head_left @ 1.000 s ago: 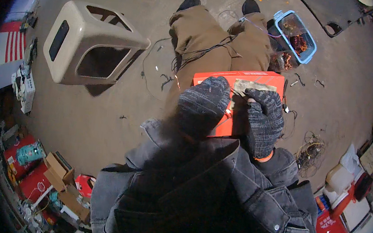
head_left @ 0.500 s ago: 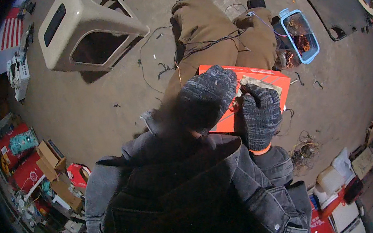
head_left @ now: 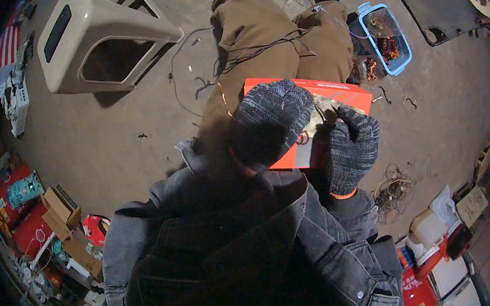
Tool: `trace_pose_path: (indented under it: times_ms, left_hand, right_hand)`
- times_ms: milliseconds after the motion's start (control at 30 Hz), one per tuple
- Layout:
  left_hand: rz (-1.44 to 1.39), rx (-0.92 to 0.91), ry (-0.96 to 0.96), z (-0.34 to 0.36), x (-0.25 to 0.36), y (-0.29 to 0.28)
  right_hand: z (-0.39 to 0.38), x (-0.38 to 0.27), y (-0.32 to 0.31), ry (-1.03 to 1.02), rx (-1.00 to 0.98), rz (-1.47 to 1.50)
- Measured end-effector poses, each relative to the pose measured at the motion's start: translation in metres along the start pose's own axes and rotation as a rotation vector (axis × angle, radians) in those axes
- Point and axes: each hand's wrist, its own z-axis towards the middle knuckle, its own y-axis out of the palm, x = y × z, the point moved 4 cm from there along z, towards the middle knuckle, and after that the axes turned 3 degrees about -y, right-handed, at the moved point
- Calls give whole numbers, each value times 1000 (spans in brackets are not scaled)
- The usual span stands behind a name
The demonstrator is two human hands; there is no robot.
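Observation:
Both my hands wear grey knit fingerless gloves, over an orange-red box [head_left: 344, 92] on my legs. A worn beige pad [head_left: 326, 115] lies on the box. My left hand [head_left: 271, 123] is closed above the box's left part; whatever it holds is hidden beneath the fingers. My right hand [head_left: 353, 149] is closed at the pad's right, fingertips pinched on a thin dark piece too small to name. A reddish loop of wire shows between my hands, and dark wires [head_left: 261, 53] lie across my trousers.
A beige plastic housing [head_left: 78, 10] lies at the left. A blue-rimmed container [head_left: 404, 50] of copper-coloured wire stands beyond my right leg, a dark panel [head_left: 430, 11] behind it. A wire tangle [head_left: 390, 192] lies at the right. Cardboard boxes [head_left: 59, 211] and piled goods line both sides.
The whole view has shifted slightly. Compared with half a second ago, my right hand has moved rightward relative to the box, showing more of the pad between my hands.

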Motion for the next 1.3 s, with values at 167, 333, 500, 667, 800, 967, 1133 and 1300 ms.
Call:
trace_pose_path:
  times_ms: [167, 333, 500, 667, 800, 967, 1133, 1300]
  left_hand:
    - [18, 5, 5, 5, 1, 4]
    - [55, -33, -49, 7, 2, 6]
    - [57, 37, 12, 11, 5, 1]
    - [8, -74, -57, 9, 3, 3]
    - [12, -15, -12, 8, 2, 5]
    - [-54, 23, -48, 6, 1, 4]
    - [-72, -48, -64, 9, 2, 1]
    - [-114, -43, -164, 10, 2, 2]
  right_hand:
    - [3, 1, 4, -107, -109, -16]
    - [1, 1, 6, -135, -113, -60]
    - [0, 1, 7, -153, -115, -68]
    - [1, -2, 7, -193, -83, -92]
    - [-1, -5, 6, -203, -58, -96]
    - [-2, -5, 5, -206, -74, -88]
    - [-3, -4, 8, -162, -72, -89]
    - [-3, -4, 8, -175, -49, -108]
